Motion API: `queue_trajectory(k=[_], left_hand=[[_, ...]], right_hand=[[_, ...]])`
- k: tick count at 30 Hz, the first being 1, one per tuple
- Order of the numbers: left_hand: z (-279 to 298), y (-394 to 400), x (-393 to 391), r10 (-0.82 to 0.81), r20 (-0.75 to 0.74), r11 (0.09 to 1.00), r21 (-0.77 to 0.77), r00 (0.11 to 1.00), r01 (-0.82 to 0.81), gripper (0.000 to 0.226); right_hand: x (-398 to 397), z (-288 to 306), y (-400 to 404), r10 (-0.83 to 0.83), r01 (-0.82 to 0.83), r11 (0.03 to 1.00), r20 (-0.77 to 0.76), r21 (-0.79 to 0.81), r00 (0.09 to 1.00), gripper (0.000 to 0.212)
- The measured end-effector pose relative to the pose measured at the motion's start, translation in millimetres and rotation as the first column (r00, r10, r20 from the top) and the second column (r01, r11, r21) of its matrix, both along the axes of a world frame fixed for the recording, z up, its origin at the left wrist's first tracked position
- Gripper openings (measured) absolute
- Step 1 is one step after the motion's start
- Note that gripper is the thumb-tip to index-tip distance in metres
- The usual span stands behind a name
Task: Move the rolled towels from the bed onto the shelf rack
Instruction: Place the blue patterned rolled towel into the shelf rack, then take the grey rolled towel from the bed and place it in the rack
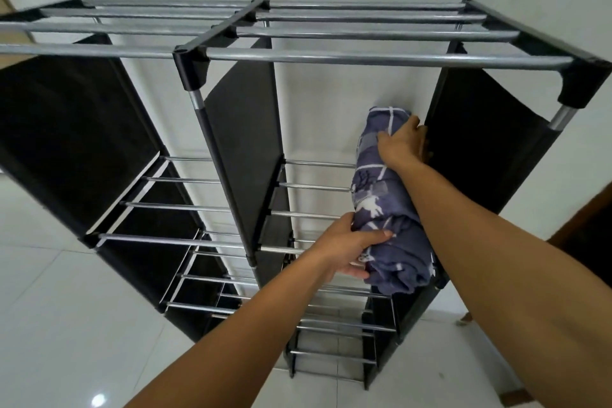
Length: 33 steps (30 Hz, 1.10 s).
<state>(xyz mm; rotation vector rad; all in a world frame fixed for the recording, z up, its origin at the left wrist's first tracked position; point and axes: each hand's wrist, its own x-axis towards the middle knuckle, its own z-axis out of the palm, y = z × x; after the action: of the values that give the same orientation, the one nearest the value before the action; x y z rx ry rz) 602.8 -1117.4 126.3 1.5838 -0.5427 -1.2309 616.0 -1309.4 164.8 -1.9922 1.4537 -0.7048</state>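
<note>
A person is leaning over the shelf rack (212, 56), and both hands are gripping one rolled towel (381, 195), purple-blue with white lines. It is lying on the bars of the second tier, right-hand bay, against the black side panel (477, 136). The left hand (347, 247) is clasping its near end, thumb on top. The right hand (402, 142) is covering the far end; its fingertips seem tucked behind, hard to tell.
</note>
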Motion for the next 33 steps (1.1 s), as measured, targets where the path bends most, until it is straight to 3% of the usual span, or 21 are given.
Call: queue_trajectory(k=[6,9,12,14,16,18,20,21,23,27,30,33], left_hand=[[-4,9,-2,-0.016,0.072,1.0,-0.014,0.997,0.017,0.054],[-7,22,0,0.018,0.415,1.0,0.001,0.91,-0.02,0.062],[-13,43,-7,0.15,0.626,0.985,-0.157,0.765,-0.065,0.036],[-25,52,-22,0.078,0.67,0.979,-0.19,0.738,0.069,0.023],[-44,49,-44,-0.144,0.727,0.948,-0.094,0.671,0.306,0.021],[-64,41,-73,-0.466,0.715,0.811,0.111,0.521,0.574,0.024],[-77,34,-114,-0.728,0.631,0.561,0.324,0.268,0.762,0.031],[-82,33,-137,-0.784,0.604,0.444,0.384,0.143,0.81,0.035],[-79,36,-188,-0.794,0.607,0.294,0.419,-0.024,0.859,0.041],[-51,78,-307,-0.684,0.705,0.062,0.312,-0.187,0.948,0.039],[-32,146,-393,-0.577,0.763,-0.164,0.242,-0.292,0.956,0.034],[-25,237,-464,-0.444,0.811,-0.386,0.21,-0.381,0.898,0.032]], right_hand=[[-5,6,7,0.03,-0.03,1.0,-0.028,-0.002,0.999,0.068],[-23,9,33,0.111,-0.11,0.993,0.013,-0.037,0.994,0.064],[-66,6,83,0.245,-0.242,0.962,0.009,-0.127,0.97,0.054],[-109,0,123,0.313,-0.312,0.938,-0.014,-0.154,0.95,0.046],[-160,-12,159,0.3,-0.3,0.939,-0.024,-0.167,0.954,0.039],[-219,-27,190,0.193,-0.195,0.974,-0.035,-0.112,0.981,0.032],[-280,-41,221,0.002,-0.001,1.0,-0.045,0.018,0.999,0.028],[-312,-49,238,-0.11,0.113,0.991,-0.05,0.076,0.993,0.027],[-373,-62,279,-0.341,0.347,0.924,-0.065,0.16,0.938,0.026],[-466,-77,395,-0.721,0.709,0.674,-0.023,0.207,0.693,0.028],[-510,-80,495,-0.906,0.882,0.419,0.035,0.217,0.422,0.029],[-537,-85,606,-0.983,0.951,0.166,0.117,0.26,0.14,0.032]])
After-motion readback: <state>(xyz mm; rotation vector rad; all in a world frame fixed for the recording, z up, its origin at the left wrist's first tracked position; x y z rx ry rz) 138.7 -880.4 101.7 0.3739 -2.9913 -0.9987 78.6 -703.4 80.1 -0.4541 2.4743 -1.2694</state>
